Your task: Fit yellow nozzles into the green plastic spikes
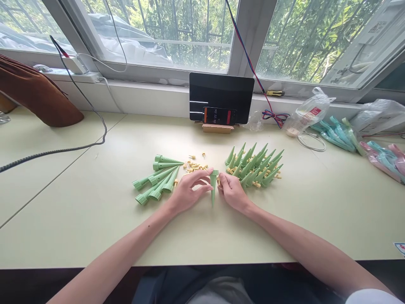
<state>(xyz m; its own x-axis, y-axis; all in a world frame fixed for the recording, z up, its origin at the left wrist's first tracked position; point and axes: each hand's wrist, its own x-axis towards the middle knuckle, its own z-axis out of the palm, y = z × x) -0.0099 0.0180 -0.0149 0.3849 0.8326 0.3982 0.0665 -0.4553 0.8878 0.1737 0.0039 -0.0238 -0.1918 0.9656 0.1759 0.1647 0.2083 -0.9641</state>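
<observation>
My left hand [190, 191] holds a green plastic spike [213, 188] by its wide cap, with the tip pointing down toward me. Just right of it, my right hand [232, 191] pinches a small yellow piece [218, 180] close to the spike's side. Several loose green spikes [161, 177] lie fanned out left of my left hand. Small yellow pieces [196, 167] are scattered behind my hands, partly hidden by my left fingers. To the right, many green spikes with yellow pieces on them [255, 164] stand in a tight cluster, tips up.
A black tablet [221, 90] stands by the window with a phone [219, 116] showing a timer in front. Plastic bags [308, 112] and wrapped blue and pink items [338, 133] lie at the right. A dark cable [63, 149] crosses the left side.
</observation>
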